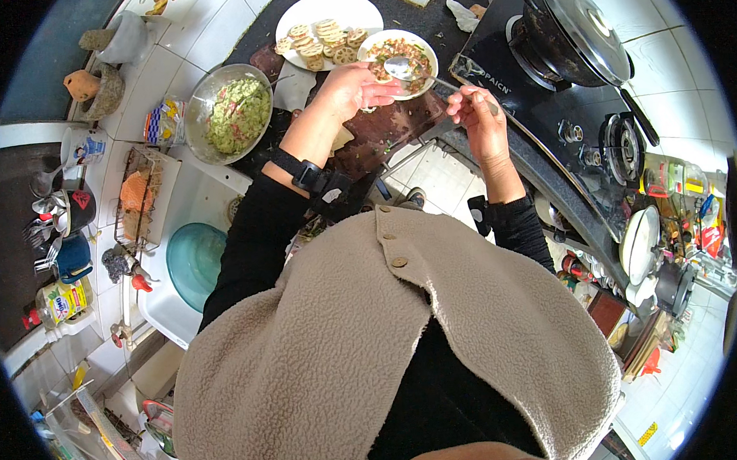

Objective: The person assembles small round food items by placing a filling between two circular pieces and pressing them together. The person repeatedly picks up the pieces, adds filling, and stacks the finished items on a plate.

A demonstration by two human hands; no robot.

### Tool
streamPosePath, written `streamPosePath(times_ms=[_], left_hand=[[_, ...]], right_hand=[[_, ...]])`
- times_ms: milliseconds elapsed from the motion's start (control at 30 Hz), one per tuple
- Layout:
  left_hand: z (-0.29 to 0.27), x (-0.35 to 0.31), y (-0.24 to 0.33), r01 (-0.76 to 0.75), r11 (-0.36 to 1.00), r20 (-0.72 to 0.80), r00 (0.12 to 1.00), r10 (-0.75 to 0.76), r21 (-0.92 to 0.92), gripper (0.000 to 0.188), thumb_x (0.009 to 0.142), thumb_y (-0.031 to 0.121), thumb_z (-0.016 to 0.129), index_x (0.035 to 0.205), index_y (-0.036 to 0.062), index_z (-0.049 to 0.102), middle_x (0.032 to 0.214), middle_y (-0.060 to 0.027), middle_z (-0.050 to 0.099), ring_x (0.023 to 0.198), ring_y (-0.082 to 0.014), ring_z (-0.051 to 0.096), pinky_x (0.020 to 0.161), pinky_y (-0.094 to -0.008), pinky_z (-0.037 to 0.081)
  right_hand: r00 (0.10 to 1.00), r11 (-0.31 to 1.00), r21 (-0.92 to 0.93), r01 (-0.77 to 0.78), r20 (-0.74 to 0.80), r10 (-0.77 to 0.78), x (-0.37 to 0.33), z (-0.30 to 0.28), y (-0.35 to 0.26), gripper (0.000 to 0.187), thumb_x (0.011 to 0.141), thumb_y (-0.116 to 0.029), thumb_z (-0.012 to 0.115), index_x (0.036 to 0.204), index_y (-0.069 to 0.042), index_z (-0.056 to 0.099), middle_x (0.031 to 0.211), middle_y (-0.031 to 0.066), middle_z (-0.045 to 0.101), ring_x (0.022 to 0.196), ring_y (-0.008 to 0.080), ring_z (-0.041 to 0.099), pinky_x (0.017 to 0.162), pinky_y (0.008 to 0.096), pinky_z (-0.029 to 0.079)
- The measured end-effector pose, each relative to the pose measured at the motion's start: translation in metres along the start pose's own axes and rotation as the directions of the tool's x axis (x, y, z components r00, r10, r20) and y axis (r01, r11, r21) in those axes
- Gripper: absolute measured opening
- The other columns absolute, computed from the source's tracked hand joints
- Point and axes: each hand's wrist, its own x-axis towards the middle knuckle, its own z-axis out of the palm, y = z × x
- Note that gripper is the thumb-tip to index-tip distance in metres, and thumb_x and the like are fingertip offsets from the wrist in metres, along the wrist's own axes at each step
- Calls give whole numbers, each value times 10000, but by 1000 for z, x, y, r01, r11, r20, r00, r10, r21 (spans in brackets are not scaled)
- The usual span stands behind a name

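Note:
My right hand (481,125) grips the handle of a metal spoon (397,67). The spoon's bowl is over a white bowl (431,53) of chopped reddish filling with green bits (410,50). At that bowl's near left rim is my left hand (357,91), fingers stretched toward the right, with nothing I can make out in them. Just behind the left hand, an oval white plate (297,13) carries several stacks of lotus root slices (327,36). A steel mixing bowl (200,93) of shredded green vegetable with pink bits (236,114) stands to the left, a utensil handle leaning over its rim.
Beneath my hands lies a dark brown cutting board (385,131). To the right is a black gas hob (509,68) with a lidded wok (570,36). A white sink (169,276) holding a teal basin (196,266) is at my left. Bottles (671,180) crowd the far right.

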Motion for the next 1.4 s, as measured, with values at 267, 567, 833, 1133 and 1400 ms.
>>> streamPosePath(times_ms=[267, 567, 833, 1133, 1400], left_hand=[[-27, -22, 8, -220, 975, -180, 959, 220, 21, 379, 859, -3, 461, 1208, -66, 327, 1066, -354, 564, 944, -458, 623, 799, -493, 551], [-36, -62, 13, -296, 945, -184, 930, 318, 137, 355, 893, 29, 459, 1223, -67, 368, 1094, -342, 568, 973, -440, 620, 835, -489, 536], [-55, -71, -28, -121, 979, -311, 935, 168, 166, 223, 915, 108, 502, 1087, -30, 531, 916, -172, 661, 799, -251, 690, 628, -320, 573], [-69, -59, -58, 35, 972, -437, 896, 72, 232, 226, 891, 66, 478, 1096, 17, 559, 933, -128, 675, 788, -212, 688, 650, -307, 555], [-64, -59, -56, -26, 980, -356, 929, 98, 199, 244, 893, 57, 474, 1123, -5, 531, 954, -154, 661, 791, -231, 691, 642, -288, 567]], right_hand=[[957, 974, -19, -225, -191, 217, 34, 8, 46, 283, 968, -279, 450, 1026, -21, 550, 873, 108, 658, 722, 174, 638, 602, 270, 473], [885, 894, -184, -408, -321, 338, 5, 25, 75, 223, 895, -117, 560, 1099, -33, 533, 795, 73, 654, 606, 139, 621, 489, 221, 438], [798, 303, -879, 367, 465, 382, 25, 93, 124, 503, 730, -107, 690, 1202, -151, 524, 932, 105, 622, 838, 289, 632, 733, 382, 513], [704, 418, -813, 407, 570, 424, 42, 92, 121, 528, 715, -113, 709, 1207, -107, 518, 869, 121, 631, 802, 308, 625, 728, 389, 507], [913, 569, -802, 181, 352, 206, 16, 95, 79, 548, 772, -110, 707, 1251, -38, 450, 854, 115, 639, 750, 206, 640, 682, 311, 514]])
